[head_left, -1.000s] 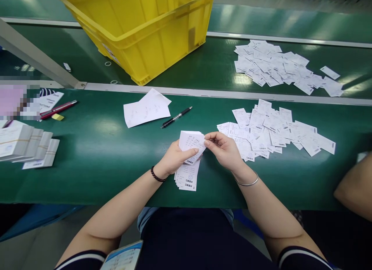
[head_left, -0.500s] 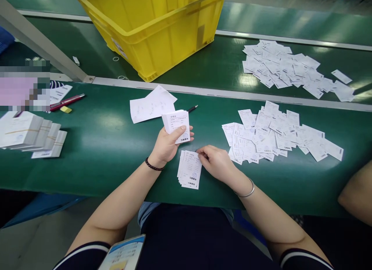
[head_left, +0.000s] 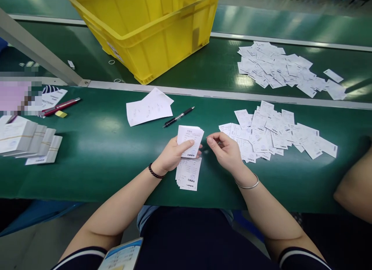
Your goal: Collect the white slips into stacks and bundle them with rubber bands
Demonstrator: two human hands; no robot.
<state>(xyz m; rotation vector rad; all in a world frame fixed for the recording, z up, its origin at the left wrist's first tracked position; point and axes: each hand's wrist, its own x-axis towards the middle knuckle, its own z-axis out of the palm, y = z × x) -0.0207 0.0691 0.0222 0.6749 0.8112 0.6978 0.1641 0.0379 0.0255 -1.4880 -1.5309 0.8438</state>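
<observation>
My left hand [head_left: 177, 150] is closed around a stack of small printed white cards [head_left: 189, 136], its thumb pressed across the top one. Below it on the bench lies a small fanned pile of the same cards [head_left: 188, 175], partly covered by the held stack. Just right of the held stack, my right hand [head_left: 224, 149] is raised with thumb and fingertips curled together; no card shows in them. Close beyond that hand, loose cards [head_left: 261, 132] lie spread in a heap.
Behind are white paper sheets [head_left: 149, 107] and a black pen [head_left: 178, 117]. Banded card stacks [head_left: 43, 144] and a red pen [head_left: 62, 106] lie at left. A yellow crate [head_left: 162, 49] and another card heap [head_left: 279, 66] stand past the metal rail [head_left: 215, 92]. Another person's arm [head_left: 356, 188] is at right.
My left hand has carried its card stack right and toward me, over the top of the fanned pile. My right hand has left that pile, moving up and right. The pen is now uncovered.
</observation>
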